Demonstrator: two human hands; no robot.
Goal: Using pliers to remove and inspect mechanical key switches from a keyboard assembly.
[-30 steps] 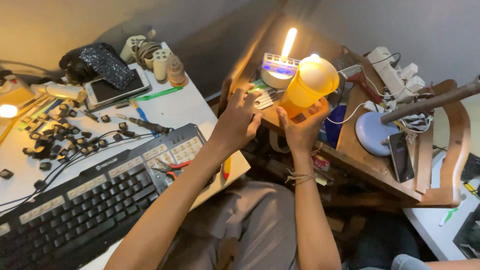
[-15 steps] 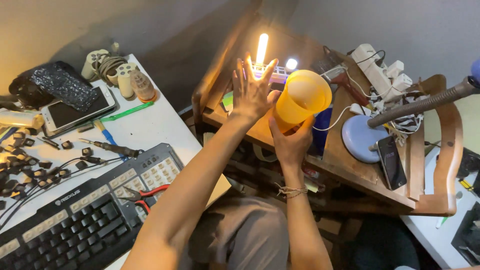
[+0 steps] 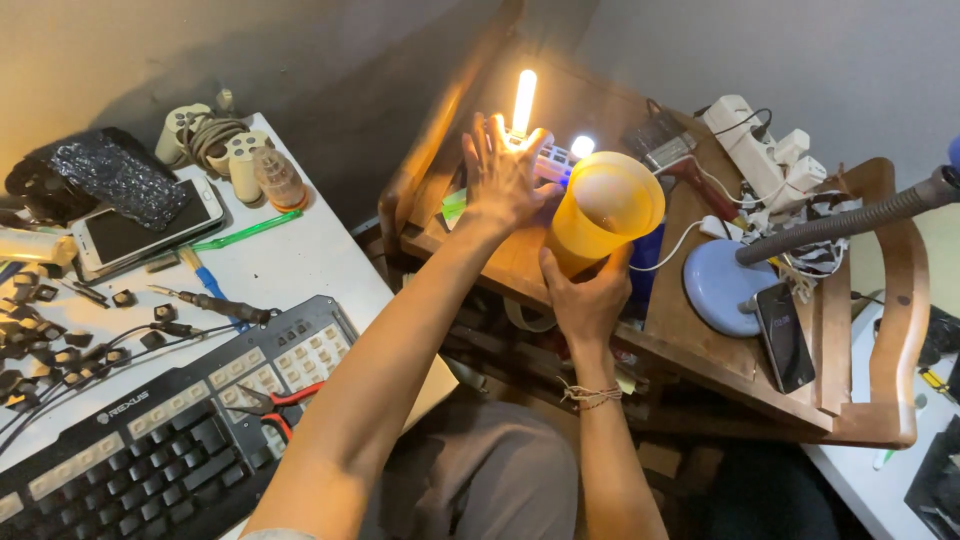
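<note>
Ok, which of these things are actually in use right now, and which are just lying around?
In use:
right hand holding the orange cup
left hand open by the lit lamp

Lying about:
keyboard
pliers
phone
game controller
power strip
second phone

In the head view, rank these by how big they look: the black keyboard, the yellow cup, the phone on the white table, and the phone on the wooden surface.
1. Black keyboard, clearly largest, though it lies nearest the camera.
2. Yellow cup, held by the right hand.
3. Phone on the white table.
4. Phone on the wooden surface, which looks smaller; the two phones may really be alike.
</note>
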